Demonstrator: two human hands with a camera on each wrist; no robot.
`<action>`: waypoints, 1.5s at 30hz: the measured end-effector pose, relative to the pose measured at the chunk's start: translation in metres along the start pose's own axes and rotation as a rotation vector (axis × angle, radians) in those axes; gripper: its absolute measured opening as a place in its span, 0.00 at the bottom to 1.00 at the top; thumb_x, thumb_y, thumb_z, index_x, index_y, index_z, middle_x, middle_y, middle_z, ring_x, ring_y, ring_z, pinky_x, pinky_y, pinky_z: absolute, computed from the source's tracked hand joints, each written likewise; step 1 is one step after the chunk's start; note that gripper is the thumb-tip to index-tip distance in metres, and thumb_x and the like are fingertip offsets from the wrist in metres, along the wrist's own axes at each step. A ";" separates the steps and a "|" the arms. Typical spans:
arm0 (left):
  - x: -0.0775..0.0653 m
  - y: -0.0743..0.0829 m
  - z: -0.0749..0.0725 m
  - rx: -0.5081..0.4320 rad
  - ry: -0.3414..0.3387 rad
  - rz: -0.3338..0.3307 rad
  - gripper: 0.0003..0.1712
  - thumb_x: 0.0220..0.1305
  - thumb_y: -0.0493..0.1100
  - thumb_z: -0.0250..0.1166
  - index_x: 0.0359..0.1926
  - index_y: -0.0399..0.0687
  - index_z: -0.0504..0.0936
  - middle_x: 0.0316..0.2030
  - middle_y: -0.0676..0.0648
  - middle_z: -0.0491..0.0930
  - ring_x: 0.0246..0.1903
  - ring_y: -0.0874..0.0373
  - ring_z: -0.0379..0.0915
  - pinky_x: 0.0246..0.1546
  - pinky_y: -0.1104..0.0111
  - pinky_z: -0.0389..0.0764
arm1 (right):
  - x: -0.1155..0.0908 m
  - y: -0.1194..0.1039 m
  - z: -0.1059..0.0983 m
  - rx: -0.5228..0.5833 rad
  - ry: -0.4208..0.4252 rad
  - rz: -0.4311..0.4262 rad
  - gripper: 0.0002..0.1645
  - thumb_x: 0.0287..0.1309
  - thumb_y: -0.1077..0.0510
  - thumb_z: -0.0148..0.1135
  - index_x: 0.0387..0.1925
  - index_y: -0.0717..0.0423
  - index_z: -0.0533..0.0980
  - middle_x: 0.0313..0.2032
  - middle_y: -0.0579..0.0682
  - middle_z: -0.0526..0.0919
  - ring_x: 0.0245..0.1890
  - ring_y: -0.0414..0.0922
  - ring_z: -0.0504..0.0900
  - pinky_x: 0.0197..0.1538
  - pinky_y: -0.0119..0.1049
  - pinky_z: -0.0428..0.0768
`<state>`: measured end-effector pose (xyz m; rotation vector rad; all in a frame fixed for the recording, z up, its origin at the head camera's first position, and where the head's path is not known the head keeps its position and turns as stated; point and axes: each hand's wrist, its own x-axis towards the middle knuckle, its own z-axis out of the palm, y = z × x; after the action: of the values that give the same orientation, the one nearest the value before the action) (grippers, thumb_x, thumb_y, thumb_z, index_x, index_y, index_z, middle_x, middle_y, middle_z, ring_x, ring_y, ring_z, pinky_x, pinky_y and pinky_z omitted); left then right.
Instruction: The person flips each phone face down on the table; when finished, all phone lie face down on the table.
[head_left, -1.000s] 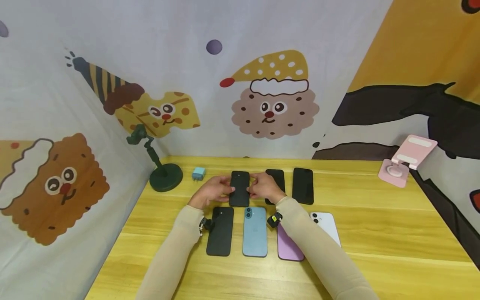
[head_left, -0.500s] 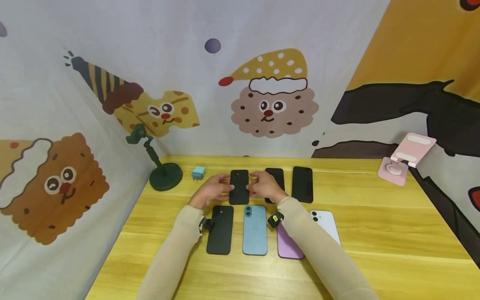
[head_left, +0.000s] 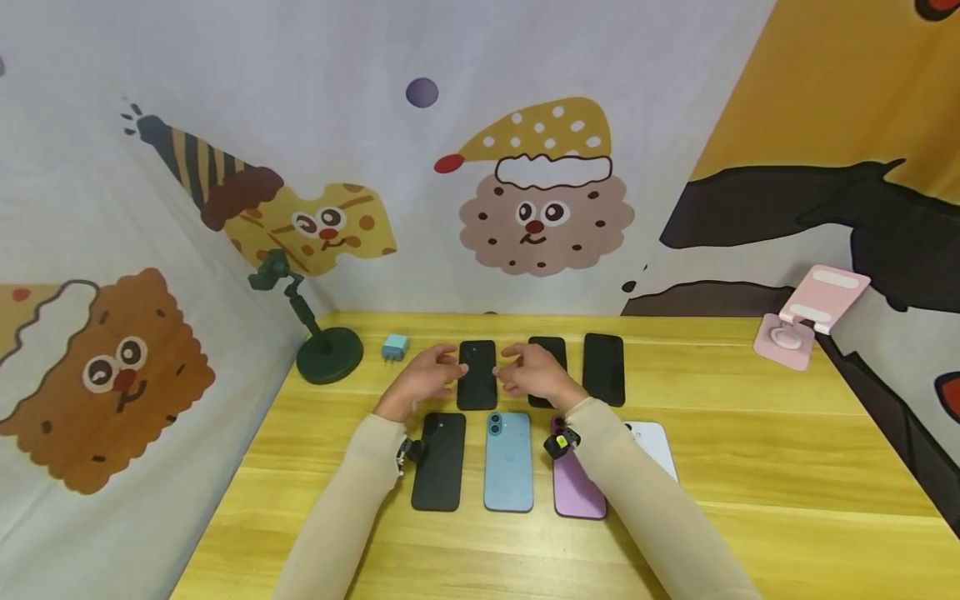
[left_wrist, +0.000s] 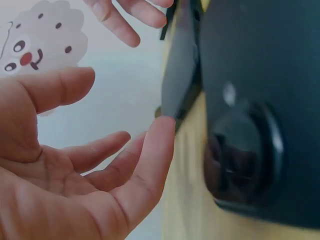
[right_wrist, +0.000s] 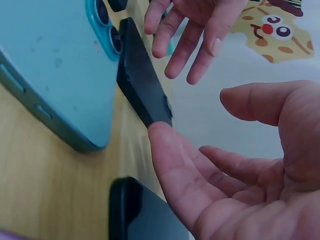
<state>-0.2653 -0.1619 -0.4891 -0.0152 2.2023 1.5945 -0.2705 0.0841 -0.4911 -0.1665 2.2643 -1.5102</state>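
Note:
A black phone (head_left: pixel 477 375) lies flat in the back row, camera side up. My left hand (head_left: pixel 426 377) is at its left side and my right hand (head_left: pixel 536 373) at its right. Both hands have spread, gently bent fingers and hold nothing. Fingertips come close to the phone's edges; whether any touches it, I cannot tell. The right wrist view shows the black phone (right_wrist: pixel 142 75) between the two hands, with a blue phone (right_wrist: pixel 55 65) nearer. Partly behind my right hand lies a second black phone (head_left: pixel 558 357).
In front lie another black phone (head_left: pixel 438 462), the blue phone (head_left: pixel 508 467), a purple phone (head_left: pixel 579 496) and a white phone (head_left: pixel 658 450) partly under my sleeve. Farther right is a dark phone (head_left: pixel 604 371). A green stand (head_left: pixel 328 357), blue charger (head_left: pixel 394 347) and pink stand (head_left: pixel 825 296) stand behind.
The fingers at the black phone's sides have loosened and spread. My right hand has drawn slightly to the right, while the phone stays in its place on the table.

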 end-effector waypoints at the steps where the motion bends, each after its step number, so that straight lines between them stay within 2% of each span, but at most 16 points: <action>1: -0.001 0.001 0.001 0.012 0.008 0.009 0.41 0.76 0.50 0.66 0.82 0.48 0.60 0.76 0.37 0.65 0.69 0.38 0.73 0.63 0.48 0.82 | -0.001 0.000 -0.001 -0.006 0.006 -0.005 0.38 0.71 0.52 0.68 0.76 0.61 0.67 0.48 0.60 0.87 0.39 0.50 0.90 0.45 0.41 0.91; 5: -0.005 0.010 0.005 0.032 0.018 0.052 0.42 0.76 0.51 0.67 0.82 0.47 0.61 0.73 0.38 0.68 0.68 0.39 0.74 0.66 0.45 0.80 | -0.006 -0.001 -0.009 -0.030 0.039 -0.032 0.36 0.73 0.51 0.66 0.75 0.60 0.69 0.46 0.62 0.87 0.39 0.53 0.89 0.45 0.42 0.90; 10: -0.007 0.018 0.016 0.035 -0.017 0.091 0.41 0.76 0.52 0.67 0.81 0.46 0.63 0.67 0.39 0.73 0.65 0.40 0.76 0.66 0.46 0.80 | -0.015 -0.002 -0.020 -0.056 0.075 -0.080 0.34 0.74 0.48 0.65 0.73 0.60 0.71 0.48 0.64 0.86 0.45 0.58 0.88 0.47 0.44 0.90; 15: -0.006 0.021 0.030 0.046 -0.065 0.119 0.39 0.77 0.53 0.65 0.80 0.45 0.64 0.66 0.38 0.75 0.64 0.41 0.77 0.64 0.49 0.81 | -0.024 0.003 -0.033 -0.078 0.127 -0.112 0.31 0.76 0.49 0.62 0.72 0.61 0.72 0.53 0.66 0.85 0.49 0.60 0.87 0.45 0.39 0.90; 18: -0.005 0.023 0.037 0.055 -0.084 0.126 0.38 0.78 0.53 0.64 0.80 0.45 0.65 0.66 0.38 0.75 0.64 0.42 0.78 0.65 0.50 0.82 | -0.030 0.007 -0.041 -0.093 0.161 -0.117 0.30 0.77 0.49 0.60 0.71 0.61 0.73 0.55 0.64 0.85 0.51 0.58 0.86 0.46 0.38 0.89; 26: 0.001 0.024 0.056 0.029 -0.118 0.143 0.37 0.79 0.51 0.63 0.79 0.42 0.65 0.66 0.38 0.75 0.64 0.41 0.77 0.65 0.50 0.82 | -0.039 0.022 -0.056 -0.112 0.218 -0.127 0.31 0.77 0.46 0.61 0.71 0.59 0.73 0.60 0.60 0.83 0.56 0.58 0.85 0.52 0.45 0.90; 33: 0.010 0.027 0.072 -0.022 -0.147 0.122 0.37 0.78 0.50 0.63 0.79 0.41 0.64 0.69 0.37 0.74 0.64 0.42 0.78 0.66 0.50 0.80 | -0.042 0.033 -0.062 -0.137 0.248 -0.116 0.32 0.77 0.46 0.61 0.72 0.59 0.72 0.61 0.62 0.80 0.55 0.61 0.85 0.55 0.52 0.87; 36: 0.015 0.027 0.079 -0.040 -0.151 0.102 0.37 0.78 0.50 0.63 0.80 0.42 0.64 0.66 0.42 0.78 0.58 0.48 0.81 0.64 0.51 0.81 | -0.043 0.036 -0.063 -0.152 0.244 -0.091 0.33 0.77 0.46 0.60 0.73 0.59 0.71 0.66 0.63 0.77 0.61 0.61 0.81 0.61 0.55 0.84; 39: 0.017 0.029 0.085 -0.057 -0.164 0.091 0.39 0.77 0.51 0.64 0.81 0.43 0.62 0.53 0.45 0.81 0.43 0.53 0.77 0.60 0.55 0.81 | -0.043 0.037 -0.064 -0.153 0.253 -0.067 0.34 0.76 0.46 0.61 0.74 0.59 0.70 0.70 0.64 0.74 0.63 0.61 0.79 0.65 0.58 0.80; 40: 0.018 0.029 0.087 -0.067 -0.169 0.088 0.40 0.77 0.52 0.64 0.81 0.43 0.62 0.51 0.46 0.80 0.42 0.55 0.76 0.60 0.56 0.81 | -0.042 0.037 -0.064 -0.155 0.256 -0.062 0.34 0.76 0.46 0.61 0.74 0.59 0.69 0.70 0.64 0.73 0.63 0.60 0.79 0.66 0.59 0.79; 42: 0.019 0.031 0.090 -0.090 -0.182 0.079 0.42 0.76 0.53 0.65 0.81 0.42 0.61 0.51 0.46 0.81 0.45 0.54 0.78 0.62 0.55 0.81 | -0.042 0.038 -0.065 -0.146 0.253 -0.051 0.35 0.76 0.45 0.61 0.75 0.58 0.69 0.71 0.65 0.73 0.59 0.61 0.82 0.64 0.58 0.80; 45: 0.019 0.033 0.093 -0.136 -0.204 0.061 0.42 0.77 0.52 0.64 0.82 0.41 0.58 0.62 0.42 0.80 0.63 0.47 0.79 0.68 0.52 0.79 | -0.043 0.039 -0.065 -0.132 0.241 -0.037 0.36 0.76 0.44 0.61 0.75 0.58 0.68 0.71 0.65 0.72 0.53 0.60 0.85 0.59 0.54 0.83</action>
<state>-0.2600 -0.0612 -0.4894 0.1687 1.9549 1.6952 -0.2527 0.1698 -0.4936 -0.0671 2.5657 -1.4686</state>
